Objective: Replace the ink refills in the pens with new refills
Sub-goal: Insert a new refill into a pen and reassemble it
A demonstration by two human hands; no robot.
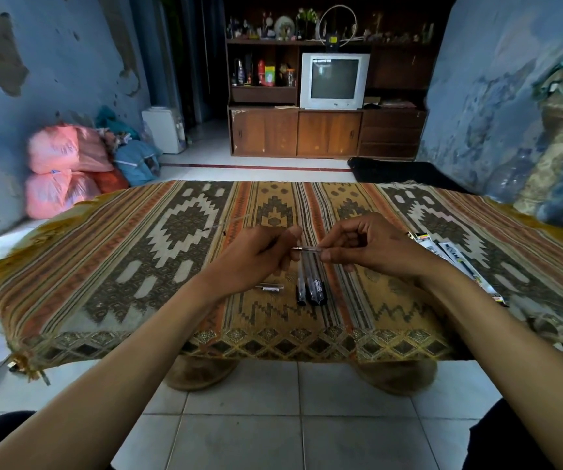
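Both my hands are raised over the middle of a table covered with a patterned woven cloth (178, 252). My left hand (259, 256) and my right hand (365, 247) pinch the two ends of a thin pen part (309, 249) held level between them. Below them on the cloth lie two black pens (310, 288) side by side, pointing away from me. A short pen piece (271, 287) lies to their left. A thin refill (229, 222) lies farther back on the cloth, left of my hands.
Opened refill packets (459, 257) lie on the cloth at the right. Pink sacks (63, 171) are piled by the left wall. A wooden cabinet with a television (332, 81) stands at the back. The floor below is tiled.
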